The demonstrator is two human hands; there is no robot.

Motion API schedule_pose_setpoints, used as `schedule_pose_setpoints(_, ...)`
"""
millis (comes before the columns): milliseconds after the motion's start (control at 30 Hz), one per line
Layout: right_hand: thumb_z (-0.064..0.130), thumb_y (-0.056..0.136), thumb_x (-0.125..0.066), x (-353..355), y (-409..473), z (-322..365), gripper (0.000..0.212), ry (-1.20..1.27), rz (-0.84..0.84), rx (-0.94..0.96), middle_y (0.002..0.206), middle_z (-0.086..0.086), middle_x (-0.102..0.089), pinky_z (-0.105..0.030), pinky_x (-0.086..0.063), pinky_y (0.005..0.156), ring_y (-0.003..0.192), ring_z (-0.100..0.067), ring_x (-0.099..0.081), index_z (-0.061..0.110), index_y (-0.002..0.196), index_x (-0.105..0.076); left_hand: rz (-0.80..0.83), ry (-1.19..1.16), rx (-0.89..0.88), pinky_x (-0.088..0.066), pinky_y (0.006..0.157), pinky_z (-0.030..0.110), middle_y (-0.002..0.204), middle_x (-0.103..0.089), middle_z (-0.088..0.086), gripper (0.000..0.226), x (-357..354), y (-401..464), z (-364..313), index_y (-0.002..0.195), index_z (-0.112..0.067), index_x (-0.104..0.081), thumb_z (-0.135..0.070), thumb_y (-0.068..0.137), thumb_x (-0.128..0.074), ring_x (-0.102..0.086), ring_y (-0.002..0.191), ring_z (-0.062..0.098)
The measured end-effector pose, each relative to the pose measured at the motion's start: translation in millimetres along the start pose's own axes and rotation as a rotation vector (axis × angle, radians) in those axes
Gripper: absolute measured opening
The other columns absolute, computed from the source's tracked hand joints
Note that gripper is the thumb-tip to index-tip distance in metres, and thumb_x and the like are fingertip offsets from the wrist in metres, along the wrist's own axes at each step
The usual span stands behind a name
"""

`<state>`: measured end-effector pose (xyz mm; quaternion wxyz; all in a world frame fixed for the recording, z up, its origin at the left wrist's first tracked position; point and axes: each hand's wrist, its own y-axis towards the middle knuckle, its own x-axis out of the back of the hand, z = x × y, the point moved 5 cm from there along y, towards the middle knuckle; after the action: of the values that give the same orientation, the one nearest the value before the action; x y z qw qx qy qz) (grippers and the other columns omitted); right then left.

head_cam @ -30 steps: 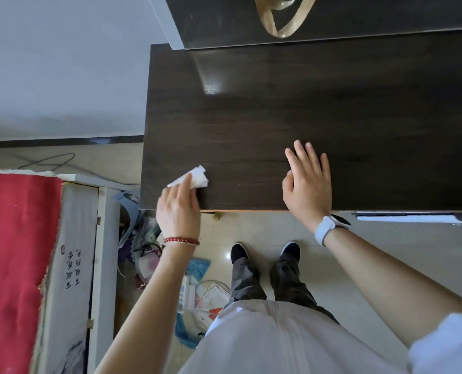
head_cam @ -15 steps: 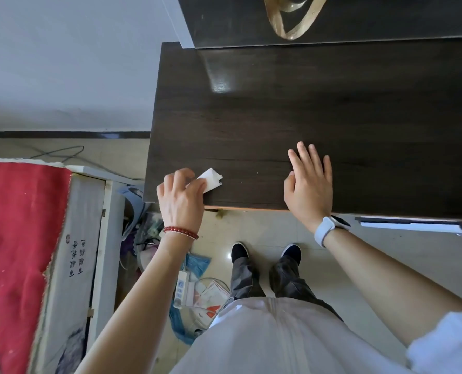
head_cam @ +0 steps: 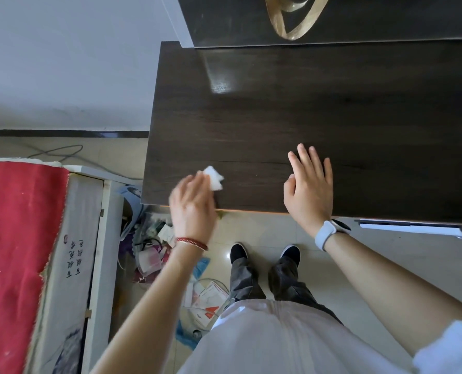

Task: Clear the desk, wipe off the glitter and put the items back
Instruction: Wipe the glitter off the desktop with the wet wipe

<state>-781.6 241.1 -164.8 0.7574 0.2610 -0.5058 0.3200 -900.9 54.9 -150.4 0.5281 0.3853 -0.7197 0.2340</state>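
Note:
The dark wooden desk (head_cam: pixel 319 117) fills the upper right of the head view, its top bare. My left hand (head_cam: pixel 192 206) is at the desk's front left corner, blurred, and holds a small white tissue (head_cam: pixel 213 177) pressed on the wood. My right hand (head_cam: pixel 309 188) lies flat on the desk near the front edge, fingers spread, holding nothing; a white watch is on its wrist. A tiny light speck (head_cam: pixel 256 174) sits on the wood between the two hands.
A gold ribbon loop (head_cam: pixel 292 20) lies on the raised dark shelf at the back. Left of the desk stands a bed with a red cover (head_cam: pixel 14 238). Clutter and papers (head_cam: pixel 154 255) lie on the tiled floor beside my feet. A drawer edge (head_cam: pixel 413 227) sticks out under the desk's right.
My left hand with the tissue has moved rightward along the desk's front edge and is now motion-blurred. My right hand has stayed flat in place.

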Motion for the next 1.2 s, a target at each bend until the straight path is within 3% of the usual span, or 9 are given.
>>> schedule_pose_setpoints(67, 0.012, 0.085, -0.034, 1, 1, -1, 0.045, 0.03, -0.013, -0.006, 0.143, -0.01, -0.042, -0.045, -0.016, 0.112, 0.136, -0.027, -0.031, 0.01, 0.128, -0.05, 0.111, -0.043, -0.106, -0.028, 0.106, 0.045, 0.13, -0.053, 0.016, 0.043, -17, -19, -41, 0.122, -0.003, -0.054, -0.025, 0.087, -0.04, -0.046, 0.123, 0.033)
schedule_pose_setpoints(200, 0.009, 0.085, -0.038, 4, 2, -7, 0.045, 0.145, 0.027, 0.017, 0.144, -0.01, -0.04, -0.041, -0.01, 0.113, 0.138, -0.026, -0.027, 0.01, 0.129, -0.05, 0.221, 0.06, -0.178, -0.012, 0.112, 0.043, 0.141, -0.041, 0.014, 0.051, -31, -26, -61, 0.135, -0.008, -0.04, -0.031, 0.09, -0.03, -0.033, 0.133, 0.032)
schedule_pose_setpoints(333, 0.01, 0.086, -0.037, 5, -1, -15, 0.047, 0.135, 0.07, 0.089, 0.146, -0.009, -0.037, -0.037, -0.007, 0.114, 0.139, -0.025, -0.025, 0.012, 0.131, -0.047, 0.173, 0.155, 0.178, 0.004, 0.113, 0.04, 0.153, -0.009, 0.013, 0.059, -14, 2, 6, 0.145, -0.009, -0.01, -0.037, 0.094, -0.016, -0.002, 0.141, 0.029)
schedule_pose_setpoints(400, 0.01, 0.085, -0.036, 4, -2, -15, 0.047, 0.141, 0.054, 0.094, 0.145, -0.009, -0.039, -0.038, -0.009, 0.114, 0.138, -0.026, -0.027, 0.011, 0.13, -0.049, 0.193, 0.117, 0.361, 0.007, 0.114, 0.042, 0.155, -0.002, 0.011, 0.055, -7, 24, 22, 0.145, -0.01, -0.005, -0.034, 0.097, -0.017, 0.005, 0.141, 0.028)
schedule_pose_setpoints(467, 0.01, 0.085, -0.037, 4, -3, -14, 0.046, 0.159, 0.041, 0.09, 0.143, -0.009, -0.041, -0.038, -0.011, 0.113, 0.137, -0.026, -0.028, 0.011, 0.129, -0.05, 0.195, 0.082, 0.397, 0.005, 0.114, 0.044, 0.155, -0.002, 0.011, 0.054, -9, 45, 9, 0.145, -0.011, -0.007, -0.033, 0.098, -0.021, 0.004, 0.141, 0.028)
schedule_pose_setpoints(667, 0.003, 0.089, -0.031, 16, 3, -24, 0.04, 0.533, 0.025, -0.05, 0.134, -0.01, -0.051, -0.033, -0.016, 0.114, 0.132, -0.017, -0.035, 0.004, 0.119, -0.058, 0.287, 0.075, -0.172, -0.001, 0.112, 0.046, 0.149, -0.03, 0.008, 0.057, -40, 7, -93, 0.139, -0.016, -0.033, -0.038, 0.09, -0.018, -0.021, 0.139, 0.029)
schedule_pose_setpoints(867, -0.002, 0.09, -0.033, 30, -7, -37, 0.039, 0.681, 0.026, -0.139, 0.122, 0.011, -0.045, -0.048, -0.033, 0.108, 0.125, -0.006, -0.038, 0.002, 0.121, -0.056, 0.212, 0.075, -0.391, -0.005, 0.113, 0.046, 0.131, -0.055, 0.002, 0.035, -32, -43, -71, 0.121, -0.018, -0.056, -0.012, 0.087, -0.054, -0.049, 0.122, 0.024)
schedule_pose_setpoints(1000, 0.0, 0.085, -0.03, 28, -17, -38, 0.042, 0.636, 0.01, -0.084, 0.125, -0.008, -0.057, -0.047, -0.031, 0.109, 0.126, -0.012, -0.038, -0.001, 0.115, -0.059, 0.093, 0.065, -0.177, -0.002, 0.113, 0.051, 0.127, -0.054, 0.003, 0.051, -8, -34, -12, 0.117, -0.016, -0.06, 0.01, 0.073, -0.066, -0.048, 0.12, 0.024)
schedule_pose_setpoints(1200, 0.005, 0.085, -0.03, 19, -22, -29, 0.04, 0.479, -0.002, -0.025, 0.127, -0.017, -0.055, -0.043, -0.024, 0.111, 0.128, -0.031, -0.041, -0.001, 0.107, -0.062, 0.022, 0.111, 0.362, 0.003, 0.111, 0.053, 0.143, -0.04, 0.011, 0.038, 19, -14, 58, 0.132, -0.013, -0.045, -0.014, 0.095, -0.04, -0.027, 0.136, 0.031)
